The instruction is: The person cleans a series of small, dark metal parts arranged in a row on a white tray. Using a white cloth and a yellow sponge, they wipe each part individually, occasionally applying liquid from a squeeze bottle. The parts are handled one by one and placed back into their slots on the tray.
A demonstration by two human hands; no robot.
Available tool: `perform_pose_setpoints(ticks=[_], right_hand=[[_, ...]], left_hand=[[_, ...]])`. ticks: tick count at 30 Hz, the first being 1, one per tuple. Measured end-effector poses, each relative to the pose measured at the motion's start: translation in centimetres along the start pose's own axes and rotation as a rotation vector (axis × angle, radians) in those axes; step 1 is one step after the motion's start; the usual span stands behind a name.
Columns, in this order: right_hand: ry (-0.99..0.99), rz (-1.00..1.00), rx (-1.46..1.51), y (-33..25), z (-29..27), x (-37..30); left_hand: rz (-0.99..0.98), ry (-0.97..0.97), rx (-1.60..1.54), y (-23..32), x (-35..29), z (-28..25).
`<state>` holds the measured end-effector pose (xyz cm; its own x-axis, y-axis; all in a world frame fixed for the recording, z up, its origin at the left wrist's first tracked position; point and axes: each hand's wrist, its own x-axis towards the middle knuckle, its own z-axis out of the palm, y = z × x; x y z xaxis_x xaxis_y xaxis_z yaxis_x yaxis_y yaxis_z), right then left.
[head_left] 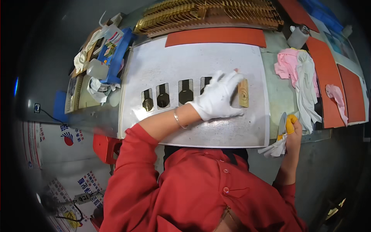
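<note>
My left hand (220, 96), in a white glove, is spread over the white sheet (193, 133) on the table. Its fingers reach toward a gold plate (243, 93) standing lengthwise on the sheet, and I cannot tell whether they touch it. Part of a dark plate (205, 81) shows from under the glove. Left of it lie more dark plates with a round lower part (186, 92), in a row. Beyond the table's right front edge, my right hand (293, 129), with yellow finger covers, is closed on a white cloth (276, 148). A grey flat piece (282, 123) sticks up beside its fingers.
At the back stands a gold slotted rack (208, 15) behind an orange strip (216, 37). A blue tray (123, 50) with bottles sits at the left. On the right are pink cloth (286, 63), white cloth (306, 89) and a pump bottle (298, 37). A red stool (105, 149) stands below left.
</note>
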<state>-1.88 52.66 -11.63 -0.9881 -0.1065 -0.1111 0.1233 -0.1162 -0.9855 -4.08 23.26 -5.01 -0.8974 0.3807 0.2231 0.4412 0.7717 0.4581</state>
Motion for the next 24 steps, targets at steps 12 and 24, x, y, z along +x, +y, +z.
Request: perform_pose_setpoints(ticks=[12,24], right_hand=[[0.023,-0.018,0.066,0.0,0.3,-0.4],[0.019,0.015,-0.008,-0.6,0.7,-0.2]], left_hand=[[-0.128,-0.233,0.29,-2.4,-2.9,-4.2],[0.037,0.0,0.237,-2.6,-3.0,-3.5]])
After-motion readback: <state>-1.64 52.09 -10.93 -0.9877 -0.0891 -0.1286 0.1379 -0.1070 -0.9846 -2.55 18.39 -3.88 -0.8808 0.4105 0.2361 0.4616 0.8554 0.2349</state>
